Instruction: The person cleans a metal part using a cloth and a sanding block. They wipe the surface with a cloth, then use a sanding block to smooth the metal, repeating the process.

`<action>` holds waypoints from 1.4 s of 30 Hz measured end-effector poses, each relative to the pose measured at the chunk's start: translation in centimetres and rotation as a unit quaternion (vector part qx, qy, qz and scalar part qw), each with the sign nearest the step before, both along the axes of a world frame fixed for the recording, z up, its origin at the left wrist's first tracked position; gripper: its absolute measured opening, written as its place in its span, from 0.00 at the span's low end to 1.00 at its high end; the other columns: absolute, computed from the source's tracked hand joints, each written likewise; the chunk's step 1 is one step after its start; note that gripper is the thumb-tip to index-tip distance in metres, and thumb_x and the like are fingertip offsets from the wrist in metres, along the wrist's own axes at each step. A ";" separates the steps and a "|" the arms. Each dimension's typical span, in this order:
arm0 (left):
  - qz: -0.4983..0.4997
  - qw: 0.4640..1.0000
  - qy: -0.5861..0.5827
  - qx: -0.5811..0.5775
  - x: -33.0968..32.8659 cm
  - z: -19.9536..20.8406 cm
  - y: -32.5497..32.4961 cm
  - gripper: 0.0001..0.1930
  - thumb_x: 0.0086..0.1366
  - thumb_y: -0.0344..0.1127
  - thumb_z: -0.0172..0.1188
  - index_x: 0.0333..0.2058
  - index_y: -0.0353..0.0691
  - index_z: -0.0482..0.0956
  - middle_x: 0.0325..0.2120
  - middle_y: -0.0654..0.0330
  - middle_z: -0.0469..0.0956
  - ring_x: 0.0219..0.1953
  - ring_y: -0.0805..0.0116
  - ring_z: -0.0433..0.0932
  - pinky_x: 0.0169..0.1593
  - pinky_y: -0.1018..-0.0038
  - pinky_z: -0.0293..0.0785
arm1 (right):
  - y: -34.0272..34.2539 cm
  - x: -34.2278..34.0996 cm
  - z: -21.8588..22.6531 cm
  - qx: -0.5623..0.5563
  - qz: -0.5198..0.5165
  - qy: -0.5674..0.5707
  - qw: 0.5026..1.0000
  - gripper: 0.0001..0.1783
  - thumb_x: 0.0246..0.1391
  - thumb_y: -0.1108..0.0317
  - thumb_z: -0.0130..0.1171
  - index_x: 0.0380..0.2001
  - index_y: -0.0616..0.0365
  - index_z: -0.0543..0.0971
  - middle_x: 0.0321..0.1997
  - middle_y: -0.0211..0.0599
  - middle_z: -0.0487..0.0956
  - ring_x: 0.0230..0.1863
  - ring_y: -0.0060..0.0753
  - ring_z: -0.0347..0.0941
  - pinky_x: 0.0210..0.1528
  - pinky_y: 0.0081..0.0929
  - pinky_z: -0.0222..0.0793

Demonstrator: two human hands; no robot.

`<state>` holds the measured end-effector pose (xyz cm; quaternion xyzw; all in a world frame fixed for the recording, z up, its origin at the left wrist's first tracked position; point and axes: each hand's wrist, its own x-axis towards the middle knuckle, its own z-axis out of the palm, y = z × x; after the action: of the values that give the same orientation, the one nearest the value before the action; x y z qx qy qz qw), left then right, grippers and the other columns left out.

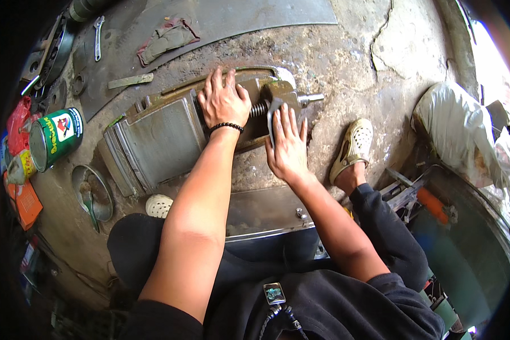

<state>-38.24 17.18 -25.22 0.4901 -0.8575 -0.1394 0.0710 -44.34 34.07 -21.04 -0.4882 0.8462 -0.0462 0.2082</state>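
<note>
Machine vise (170, 133), grey-green steel, lying on the concrete floor (345, 51) in front of the seated person. Left hand (224, 102): palm down, fingers spread flat on the vise body beside the threaded screw (258, 109). Right hand (288, 144): open, fingers straight, pressing a thin grey metal strip (272, 116) against the vise.

Green cylindrical tin (55, 137), on its side at far left, paper label with a red-and-white panel; contents not visible. Shallow round metal dish (92, 192) below it, holding a green-handled tool. Orange packet (24, 203) and red bag (18, 119) at the left edge. White plastic sack (464, 136), far right.
</note>
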 end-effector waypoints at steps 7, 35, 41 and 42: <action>-0.002 1.000 0.000 0.009 0.1 0.0 0.0 0.25 0.65 0.43 0.55 0.61 0.50 0.77 0.67 0.56 0.67 0.71 0.57 0.61 0.69 0.51 0.57 | -0.7 -0.2 0.1 -0.034 -0.002 -0.008 0.999 0.36 0.67 0.57 0.48 0.72 0.66 0.59 0.80 0.56 0.51 0.81 0.57 0.42 0.77 0.64 0.32; -0.004 1.000 0.006 -0.003 0.1 0.2 0.0 0.24 0.65 0.43 0.55 0.59 0.50 0.77 0.66 0.56 0.68 0.70 0.55 0.63 0.70 0.51 0.57 | 0.2 -1.7 -0.7 -0.085 0.006 0.079 0.993 0.36 0.66 0.55 0.48 0.71 0.65 0.61 0.79 0.55 0.52 0.80 0.55 0.47 0.78 0.63 0.33; -0.001 1.000 -0.008 0.000 0.1 0.2 0.0 0.23 0.66 0.43 0.55 0.59 0.49 0.78 0.65 0.56 0.69 0.69 0.55 0.64 0.69 0.52 0.58 | 0.5 -1.3 -0.6 -0.022 -0.005 0.035 0.999 0.36 0.67 0.54 0.48 0.71 0.65 0.61 0.79 0.56 0.52 0.80 0.53 0.46 0.78 0.63 0.31; -0.008 1.000 -0.011 -0.003 0.1 0.2 0.0 0.23 0.66 0.43 0.55 0.59 0.49 0.77 0.66 0.56 0.68 0.69 0.55 0.64 0.69 0.52 0.58 | 0.4 -1.2 -0.6 -0.028 -0.004 0.046 0.999 0.36 0.67 0.54 0.48 0.71 0.65 0.61 0.79 0.56 0.53 0.80 0.53 0.46 0.78 0.63 0.31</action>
<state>-38.18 17.14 -25.00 0.4848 -0.8624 -0.1320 0.0614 -45.53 34.43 -21.66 -0.4916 0.8555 -0.0478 0.1552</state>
